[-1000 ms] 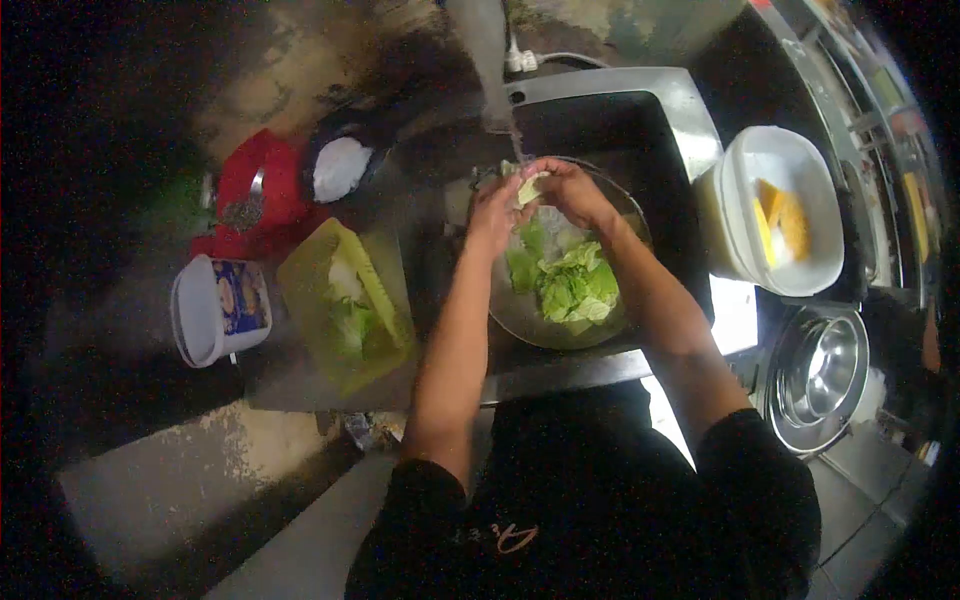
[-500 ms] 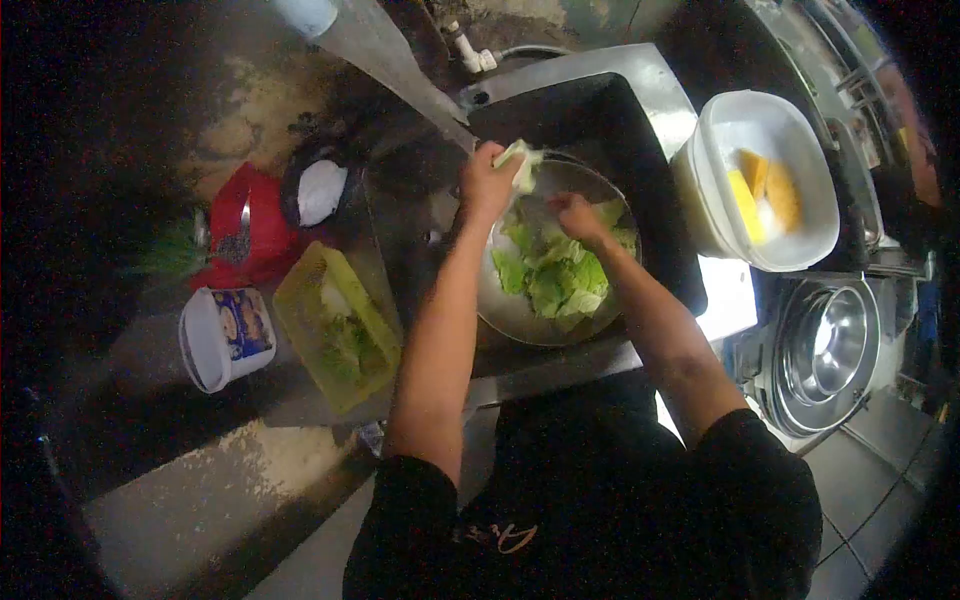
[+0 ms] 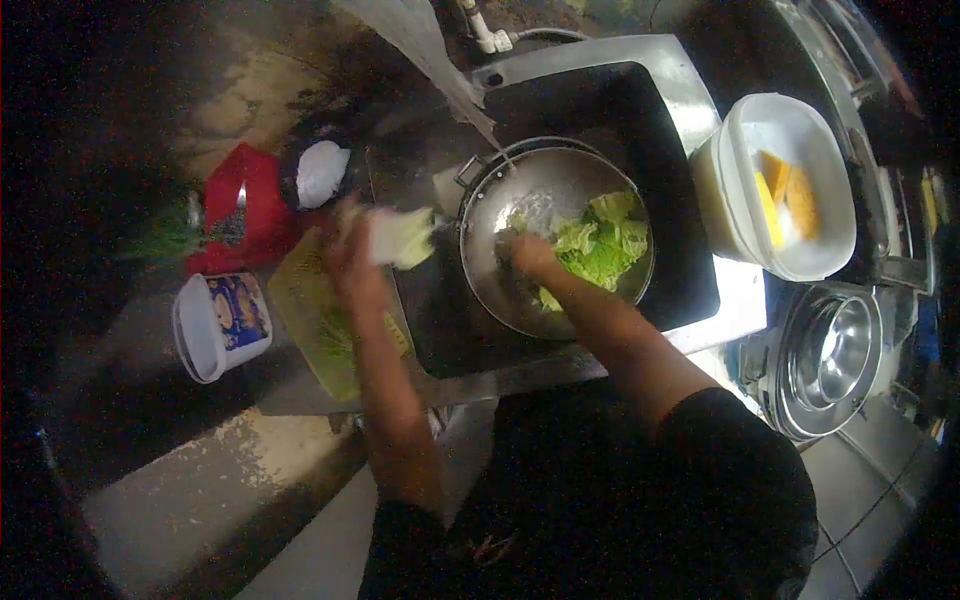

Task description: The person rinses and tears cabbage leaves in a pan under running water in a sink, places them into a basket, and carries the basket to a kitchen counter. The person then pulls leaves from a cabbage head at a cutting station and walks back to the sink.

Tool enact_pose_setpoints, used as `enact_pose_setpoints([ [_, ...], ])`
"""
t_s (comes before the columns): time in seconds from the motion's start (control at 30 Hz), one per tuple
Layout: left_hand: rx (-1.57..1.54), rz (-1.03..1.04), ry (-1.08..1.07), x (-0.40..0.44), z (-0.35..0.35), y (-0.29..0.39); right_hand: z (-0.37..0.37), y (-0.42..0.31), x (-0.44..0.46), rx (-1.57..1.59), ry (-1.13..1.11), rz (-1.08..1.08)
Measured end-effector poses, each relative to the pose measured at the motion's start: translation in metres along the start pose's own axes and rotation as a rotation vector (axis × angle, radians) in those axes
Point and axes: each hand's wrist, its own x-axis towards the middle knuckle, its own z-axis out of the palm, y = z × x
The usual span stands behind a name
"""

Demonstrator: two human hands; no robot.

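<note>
A pan (image 3: 488, 285) sits in the sink (image 3: 600, 90), leaves (image 3: 612, 250) lying toward its right side. The right hand (image 3: 533, 258) is within the pan's rim, left of most leaves; the left hand (image 3: 350, 250) is at the far end of a basket (image 3: 312, 345), with a stalk piece (image 3: 412, 238) on its right. The basket lies left of the sink, a tub (image 3: 203, 330) left of the basket, a bag (image 3: 232, 175) behind the tub. Right of the sink stands a container (image 3: 735, 235); nested bowls (image 3: 848, 345) lie in front of it.
</note>
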Motion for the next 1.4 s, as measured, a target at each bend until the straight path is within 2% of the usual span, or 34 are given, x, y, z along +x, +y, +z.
enact_pose_setpoints([
  [0.03,0.540,0.264,0.028,-0.017,-0.046,-0.053,0.000,0.008,0.010,0.055,0.032,0.020],
  [0.07,0.716,0.279,0.103,-0.025,-0.068,-0.010,-0.002,0.012,0.021,0.109,0.062,0.038],
  [0.13,0.777,0.030,0.271,-0.043,-0.102,0.020,-0.052,0.008,0.021,0.479,0.136,0.008],
  [0.2,0.806,-0.214,0.337,-0.069,-0.114,-0.014,-0.096,0.004,0.022,0.886,0.184,-0.061],
  [0.27,1.116,-0.186,0.295,-0.084,-0.111,-0.027,-0.121,-0.002,0.029,1.331,0.198,-0.178],
  [0.33,0.771,-0.039,0.471,-0.069,-0.081,0.013,-0.147,-0.006,0.030,1.449,0.221,-0.218],
  [0.4,0.379,0.020,0.447,-0.051,-0.034,0.027,-0.169,-0.014,0.023,1.603,0.184,-0.246],
  [0.43,0.162,0.013,0.338,-0.039,-0.006,0.025,-0.179,-0.017,0.017,1.700,0.138,-0.250],
  [0.47,0.227,-0.004,0.194,-0.026,0.023,0.050,-0.190,-0.020,0.008,1.797,0.093,-0.252],
  [0.5,-0.262,-0.217,0.067,-0.012,0.058,0.031,-0.203,-0.027,-0.007,1.851,0.030,-0.232],
  [0.53,-0.175,-0.274,0.003,0.000,0.085,0.038,-0.200,-0.022,-0.006,1.831,0.018,-0.275],
  [0.6,-0.411,-0.564,-0.167,0.020,0.120,0.053,-0.192,-0.007,-0.002,1.787,0.008,-0.362],
  [0.7,-0.688,-0.598,-0.297,0.042,0.148,0.032,-0.210,-0.003,-0.030,1.760,0.047,-0.233],
  [0.8,-0.951,-0.575,-0.277,0.048,0.166,0.023,-0.203,0.021,-0.033,1.583,0.108,-0.201],
  [0.9,-0.841,-0.528,-0.250,0.054,0.179,0.026,-0.193,0.037,-0.032,1.530,0.192,-0.087],
  [1.0,-0.562,-0.378,-0.226,0.062,0.184,0.033,-0.200,0.044,-0.046,1.560,-0.023,0.090],
  [1.1,0.049,-0.235,-0.128,0.080,0.186,0.017,-0.186,0.044,-0.036,1.633,0.244,-0.091],
  [1.2,-0.380,-0.864,-0.199,0.066,0.184,0.040,-0.187,0.028,-0.037,0.832,0.674,-0.275],
  [1.23,-0.792,-0.968,-0.446,0.064,0.182,0.035,-0.199,0.016,-0.046,0.732,0.457,-0.222],
  [1.33,-0.821,-0.939,-0.494,0.064,0.191,0.008,-0.217,-0.012,-0.065,0.491,0.195,-0.351],
  [1.4,-0.905,-0.846,-0.473,0.063,0.188,0.007,-0.222,-0.007,-0.076,0.571,0.396,-0.391],
])
